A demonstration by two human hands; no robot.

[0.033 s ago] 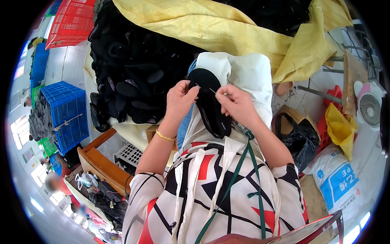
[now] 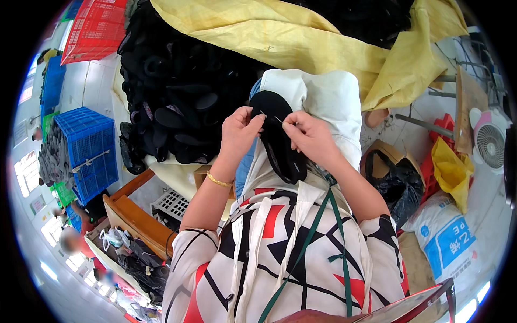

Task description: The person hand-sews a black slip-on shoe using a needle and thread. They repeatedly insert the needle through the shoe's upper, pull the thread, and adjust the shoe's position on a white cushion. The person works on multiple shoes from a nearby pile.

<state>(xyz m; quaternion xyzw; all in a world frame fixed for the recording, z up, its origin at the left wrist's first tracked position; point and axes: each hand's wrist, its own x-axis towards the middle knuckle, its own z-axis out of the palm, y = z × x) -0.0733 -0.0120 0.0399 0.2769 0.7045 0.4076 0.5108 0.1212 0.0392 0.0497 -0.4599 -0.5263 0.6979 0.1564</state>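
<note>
A black cloth shoe [image 2: 272, 102] lies over my lap, toe pointing away and its opening toward me. My left hand [image 2: 240, 129] is closed on the shoe's left edge, thumb pressed on the upper. In my right hand [image 2: 308, 135] a thin, light needle [image 2: 278, 119] is pinched between thumb and finger, its tip over the shoe's upper. Whether the tip is in the cloth cannot be made out. A small light speck, perhaps thread, shows by my left thumb. White cloth [image 2: 334, 102] covers my lap under the shoe.
A big heap of black shoes [image 2: 177, 102] lies ahead left, with a yellow sheet [image 2: 280, 32] beyond. At left stand a blue crate [image 2: 89, 151] and a wooden drawer [image 2: 140, 220]. To the right are a black plastic bag [image 2: 396, 185], a white sack [image 2: 444, 237] and a fan [image 2: 489, 142].
My right hand has shifted slightly to the left, bringing the needle with it toward the middle of the shoe's upper. My left hand and the shoe have hardly moved.
</note>
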